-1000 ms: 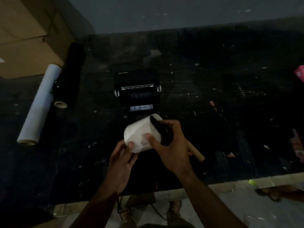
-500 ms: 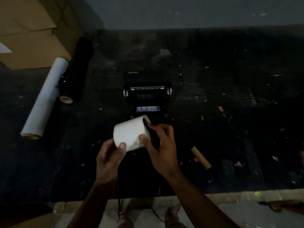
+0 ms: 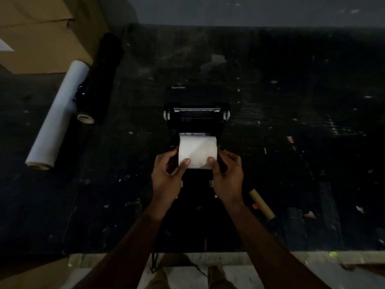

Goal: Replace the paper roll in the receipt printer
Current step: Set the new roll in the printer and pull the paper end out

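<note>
A black receipt printer marked Xprinter sits mid-table with its lid swung open toward the back. A white paper roll lies crosswise over the printer's open paper bay, axis left to right. My left hand grips the roll's left end, thumb on its front face. My right hand grips the right end the same way. Whether the roll rests in the bay or hangs just above it is too dark to tell. An empty brown cardboard core lies on the table right of my right wrist.
The dark, speckled table ends at a front edge near my body. At the left lie a long white roll and a black roll side by side, with cardboard boxes behind them. A cable hangs off the front edge.
The roll was tilted and held near the table's front; both hands turned it level and carried it forward over the printer's open bay. My hands now hold its two ends.
</note>
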`<action>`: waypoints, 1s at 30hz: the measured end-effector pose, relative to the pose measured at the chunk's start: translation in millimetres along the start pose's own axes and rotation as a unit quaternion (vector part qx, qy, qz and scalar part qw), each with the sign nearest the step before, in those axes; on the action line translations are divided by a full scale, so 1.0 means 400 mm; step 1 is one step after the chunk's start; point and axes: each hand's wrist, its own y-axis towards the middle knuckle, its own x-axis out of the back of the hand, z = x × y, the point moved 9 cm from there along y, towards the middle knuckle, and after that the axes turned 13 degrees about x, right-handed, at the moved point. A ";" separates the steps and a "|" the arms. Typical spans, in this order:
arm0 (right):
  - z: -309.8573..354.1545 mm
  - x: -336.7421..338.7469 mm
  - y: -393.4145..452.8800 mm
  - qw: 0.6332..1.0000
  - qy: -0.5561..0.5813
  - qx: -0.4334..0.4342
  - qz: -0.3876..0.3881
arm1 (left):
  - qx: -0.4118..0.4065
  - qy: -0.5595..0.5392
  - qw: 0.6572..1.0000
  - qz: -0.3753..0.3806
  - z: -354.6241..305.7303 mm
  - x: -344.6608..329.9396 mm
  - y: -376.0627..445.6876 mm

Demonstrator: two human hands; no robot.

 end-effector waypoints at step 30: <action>-0.065 -0.045 0.015 0.998 -0.050 -0.016 0.030 | -0.034 0.160 0.987 -0.009 0.028 0.007 0.032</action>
